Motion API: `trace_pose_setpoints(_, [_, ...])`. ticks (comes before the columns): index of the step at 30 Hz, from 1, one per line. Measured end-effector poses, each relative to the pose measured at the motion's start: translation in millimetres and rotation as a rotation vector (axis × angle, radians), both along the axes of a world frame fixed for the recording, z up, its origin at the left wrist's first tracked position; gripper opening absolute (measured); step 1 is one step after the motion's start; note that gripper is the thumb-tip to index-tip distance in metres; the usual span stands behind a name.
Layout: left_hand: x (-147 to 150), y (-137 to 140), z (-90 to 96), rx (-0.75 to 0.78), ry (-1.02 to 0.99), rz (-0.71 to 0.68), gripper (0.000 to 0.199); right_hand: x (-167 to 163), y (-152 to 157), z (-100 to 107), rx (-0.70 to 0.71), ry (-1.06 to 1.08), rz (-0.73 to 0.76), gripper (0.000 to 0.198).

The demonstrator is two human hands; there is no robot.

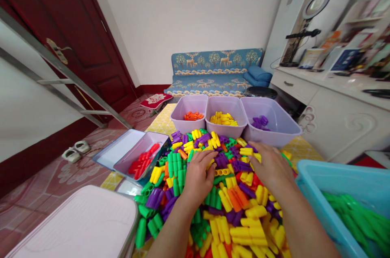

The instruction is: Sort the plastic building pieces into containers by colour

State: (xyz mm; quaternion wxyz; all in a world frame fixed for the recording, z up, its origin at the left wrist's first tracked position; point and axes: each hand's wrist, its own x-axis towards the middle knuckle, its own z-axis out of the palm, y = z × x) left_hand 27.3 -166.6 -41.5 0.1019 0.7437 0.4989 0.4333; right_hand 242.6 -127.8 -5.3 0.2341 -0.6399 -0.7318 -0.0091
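A bench in a small room is covered by plastic tube pieces. They look light, stiff and smooth, best pinched across the barrel. The left hand and right hand are laid flat on the heap, fingers spread; a grip cannot be confirmed.

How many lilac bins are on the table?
4: orange bin, yellow bin and purple bin in a row behind the pile, red bin at left. None seems hidden.
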Motion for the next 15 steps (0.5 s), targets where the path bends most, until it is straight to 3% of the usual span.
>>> trace_pose_setpoints(6, [1.2,-3.9,3.0,-0.019,-0.02,0.025,0.037,-9.9,0.5,-11.0,-0.148,-0.136,-0.012,0.042])
trace_pose_setpoints(12, [2.9,-10.9,14.1,-0.074,0.144,-0.044,0.068,-10.2,1.9,-8.6,-0.151,-0.123,-0.001,0.034])
trace_pose_setpoints(15, [2.8,-9.1,11.6,-0.094,0.148,-0.045,0.067,-13.0,2.3,-7.6,-0.14,-0.058,0.023,0.028])
